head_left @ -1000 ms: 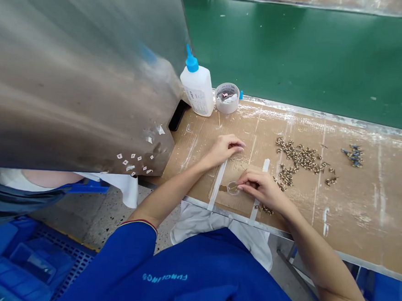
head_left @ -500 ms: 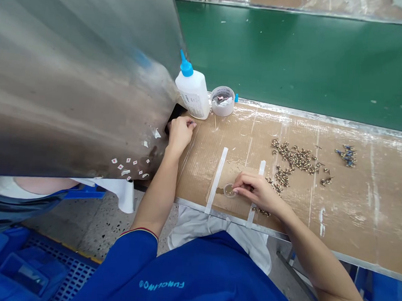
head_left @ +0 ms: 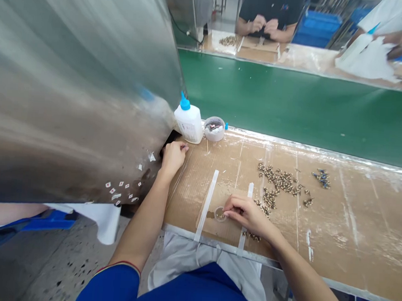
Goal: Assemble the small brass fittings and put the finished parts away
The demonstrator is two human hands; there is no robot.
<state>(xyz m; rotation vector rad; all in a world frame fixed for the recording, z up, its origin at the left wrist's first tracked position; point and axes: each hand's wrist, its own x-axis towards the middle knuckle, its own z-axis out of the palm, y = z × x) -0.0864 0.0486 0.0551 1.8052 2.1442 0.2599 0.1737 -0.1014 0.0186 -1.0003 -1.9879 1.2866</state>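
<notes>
Seated person in a blue top, both hands down on a cardboard-covered desk.

Nearest, the right hand has its fingers drawn together, pinching the right rim of a small clear dish. The dish sits on the desk between two white tape strips, just left of the fingertips. Farther back, the left hand is clenched at a black slot in a metal housing; I cannot tell whether it holds anything. Brass parts lie scattered to the right, and a glue bottle stands beyond.
</notes>
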